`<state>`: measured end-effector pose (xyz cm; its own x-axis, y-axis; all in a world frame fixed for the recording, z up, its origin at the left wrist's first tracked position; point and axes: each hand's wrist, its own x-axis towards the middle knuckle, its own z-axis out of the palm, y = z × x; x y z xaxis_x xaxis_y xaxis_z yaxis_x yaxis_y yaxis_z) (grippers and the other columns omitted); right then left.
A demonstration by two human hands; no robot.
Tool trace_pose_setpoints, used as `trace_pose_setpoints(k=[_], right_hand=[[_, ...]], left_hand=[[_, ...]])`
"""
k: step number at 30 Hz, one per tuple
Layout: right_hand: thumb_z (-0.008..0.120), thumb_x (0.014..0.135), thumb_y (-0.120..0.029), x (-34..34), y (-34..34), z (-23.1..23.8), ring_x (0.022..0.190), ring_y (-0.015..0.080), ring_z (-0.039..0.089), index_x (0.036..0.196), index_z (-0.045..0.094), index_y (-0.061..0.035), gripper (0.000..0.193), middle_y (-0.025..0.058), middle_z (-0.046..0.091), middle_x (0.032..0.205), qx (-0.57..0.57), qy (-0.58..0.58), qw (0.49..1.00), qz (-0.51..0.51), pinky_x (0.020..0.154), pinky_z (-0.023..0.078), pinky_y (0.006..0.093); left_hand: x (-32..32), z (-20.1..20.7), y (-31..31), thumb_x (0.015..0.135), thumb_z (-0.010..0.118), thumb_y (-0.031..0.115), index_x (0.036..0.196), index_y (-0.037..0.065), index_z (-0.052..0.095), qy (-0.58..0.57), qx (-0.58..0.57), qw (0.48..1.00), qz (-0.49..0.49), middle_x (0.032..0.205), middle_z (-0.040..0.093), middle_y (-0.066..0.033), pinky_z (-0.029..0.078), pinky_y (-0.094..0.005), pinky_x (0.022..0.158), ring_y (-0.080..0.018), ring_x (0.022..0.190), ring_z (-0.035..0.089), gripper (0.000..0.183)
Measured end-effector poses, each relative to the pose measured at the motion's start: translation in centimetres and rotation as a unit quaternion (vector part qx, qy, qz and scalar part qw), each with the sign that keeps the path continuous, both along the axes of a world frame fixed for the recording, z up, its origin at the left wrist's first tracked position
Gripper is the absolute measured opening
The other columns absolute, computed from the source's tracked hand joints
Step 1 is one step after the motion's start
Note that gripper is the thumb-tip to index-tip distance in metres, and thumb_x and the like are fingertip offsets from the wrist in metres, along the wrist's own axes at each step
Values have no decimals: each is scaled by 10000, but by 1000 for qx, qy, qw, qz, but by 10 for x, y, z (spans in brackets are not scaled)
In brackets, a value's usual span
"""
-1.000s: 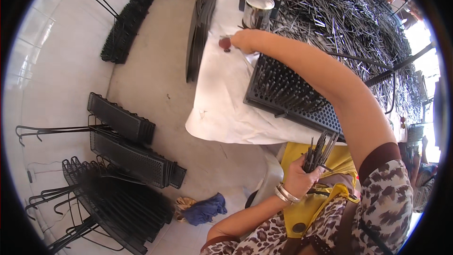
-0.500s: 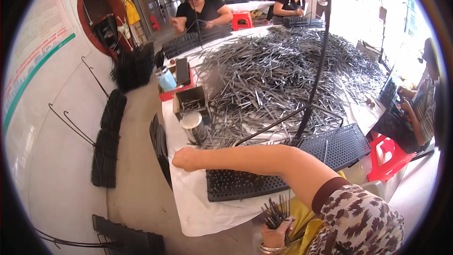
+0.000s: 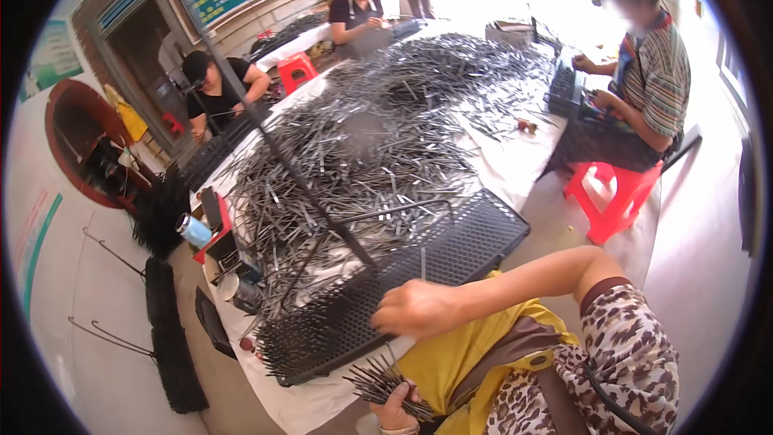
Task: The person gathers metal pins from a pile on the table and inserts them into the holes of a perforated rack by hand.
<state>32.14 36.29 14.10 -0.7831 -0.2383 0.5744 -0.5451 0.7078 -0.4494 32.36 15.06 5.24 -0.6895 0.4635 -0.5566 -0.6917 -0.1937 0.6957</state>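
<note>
A fan of thin dark strips (image 3: 372,379) sits in my left hand (image 3: 394,412), whose fingers are wrapped round it, low in front of my yellow apron (image 3: 451,354). Above the near edge of a long black perforated panel (image 3: 455,246) is my right hand (image 3: 415,308). Its fingers are curled and slightly blurred, so whatever they hold cannot be made out. Many dark strips stand up from the left part of the panel like bristles, while open holes show toward its right end.
A big heap of loose dark strips (image 3: 378,145) covers the table beyond the panel. A slanting black rod (image 3: 298,169) rises from a stand at the panel. At the left edge are a blue cup (image 3: 193,229) and a metal can (image 3: 237,290). A person sits right on a red stool (image 3: 608,193); others work farther off.
The view has swung to the right. My right hand has come back from beyond the panel's left end to its near edge. My left hand keeps hold of the strips.
</note>
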Motion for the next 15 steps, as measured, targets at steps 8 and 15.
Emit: trace_pose_setpoints(k=[8, 15], right_hand=[[576, 723, -107, 151, 56, -56, 525, 290, 543, 729, 543, 16, 127, 149, 542, 596, -253, -152, 927, -231, 495, 432, 332], [565, 715, -92, 183, 128, -82, 453, 161, 529, 728, 564, 12, 105, 124, 523, 542, -318, -77, 864, -382, 444, 423, 292]], left_hand=[[12, 26, 56, 670, 539, 9, 812, -4, 488, 74, 62, 989, -112, 674, 514, -130, 359, -324, 407, -212, 453, 454, 152], [26, 38, 104, 689, 517, -61, 923, 61, 450, 14, 90, 978, -186, 710, 527, -155, 397, -293, 421, -206, 479, 475, 273]])
